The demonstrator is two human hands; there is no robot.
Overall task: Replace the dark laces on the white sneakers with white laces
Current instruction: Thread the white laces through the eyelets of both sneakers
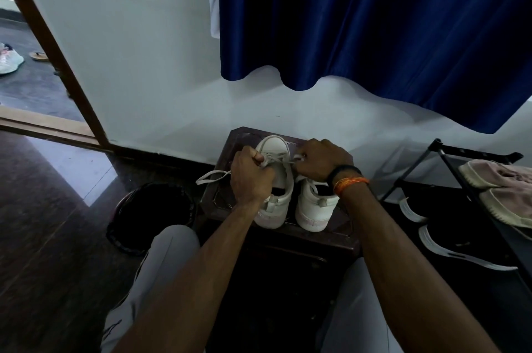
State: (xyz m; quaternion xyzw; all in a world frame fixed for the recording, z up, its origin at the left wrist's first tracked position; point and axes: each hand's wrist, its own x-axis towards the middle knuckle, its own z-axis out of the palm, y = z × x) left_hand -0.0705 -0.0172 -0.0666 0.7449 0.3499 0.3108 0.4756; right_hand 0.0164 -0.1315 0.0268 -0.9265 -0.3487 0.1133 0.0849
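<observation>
Two white sneakers stand side by side on a dark wooden stool [316,233], toes toward the wall. The left sneaker [277,174] carries a white lace [214,175] threaded across its front. My left hand [252,177] grips one end of that lace, and a loose loop trails out to the left over the stool. My right hand [319,159] pinches the other end just right of the shoe's toe. The right sneaker [313,208] sits under my right wrist, its front hidden. No dark lace shows.
A black bin [152,214] sits on the floor left of the stool. A black shoe rack [472,177] at the right holds pale shoes [501,188] and dark sneakers [449,249]. A blue curtain [374,30] hangs over the white wall. My knees flank the stool.
</observation>
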